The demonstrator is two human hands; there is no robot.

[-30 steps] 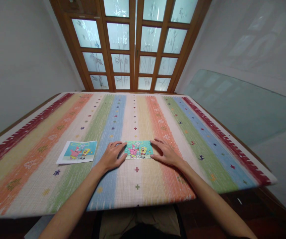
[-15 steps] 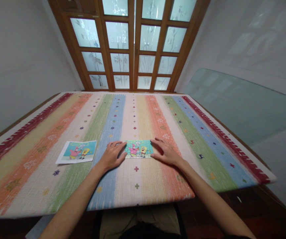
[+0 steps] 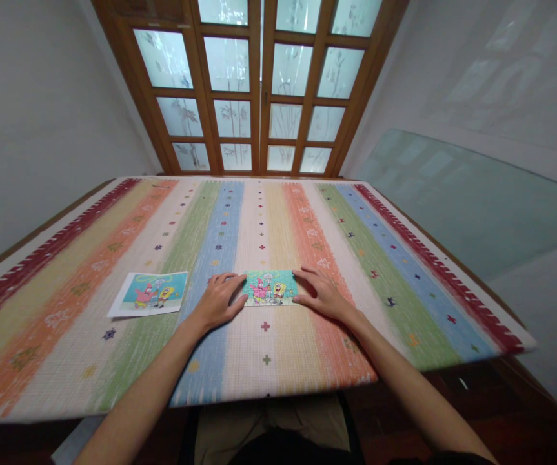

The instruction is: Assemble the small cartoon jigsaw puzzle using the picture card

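Observation:
A small assembled jigsaw puzzle (image 3: 271, 289) with a teal cartoon picture lies flat in front of me, its figures pink and yellow. My left hand (image 3: 220, 299) grips its left edge, thumb at the near corner and index finger at the far one. At the right edge, my right hand (image 3: 321, 294) holds the opposite two corners the same way, thumb and fingertips against the border. To the left of my left hand rests a printed picture card (image 3: 150, 294) showing the same cartoon scene, with a white margin.
A striped, colourful cloth (image 3: 266, 374) covers the table. Wooden doors (image 3: 261, 129) with patterned glass panes stand beyond its far edge. A pale glass panel (image 3: 472, 187) leans against the right wall.
The view has shifted very slightly. Both hands stay at the puzzle's two sides, and the puzzle and the printed card keep their places on the cloth.

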